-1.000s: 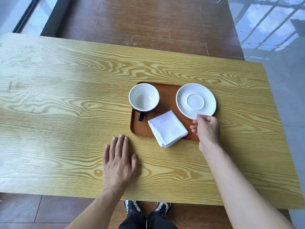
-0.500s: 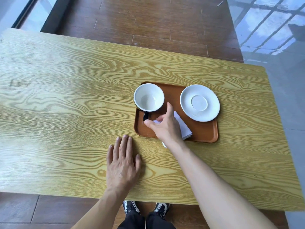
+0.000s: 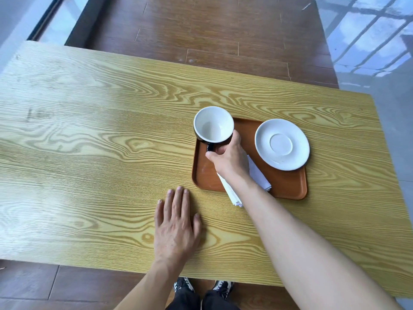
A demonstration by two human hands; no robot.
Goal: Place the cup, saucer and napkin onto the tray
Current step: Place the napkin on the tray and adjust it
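The left hand [image 3: 177, 224] is laid flat, palm down, at the lower centre of the frame, its fingers held together and pointed toward the top, with the bare forearm running down to the bottom edge. The right arm is stretched from the lower right corner up toward the centre, bare to the wrist. The right hand [image 3: 230, 158] is closed in a grip there, knuckles up, thumb at the left.

Café-like room: wooden table [image 3: 111, 153], plank floor [image 3: 201, 25], serving tray [image 3: 288, 186].
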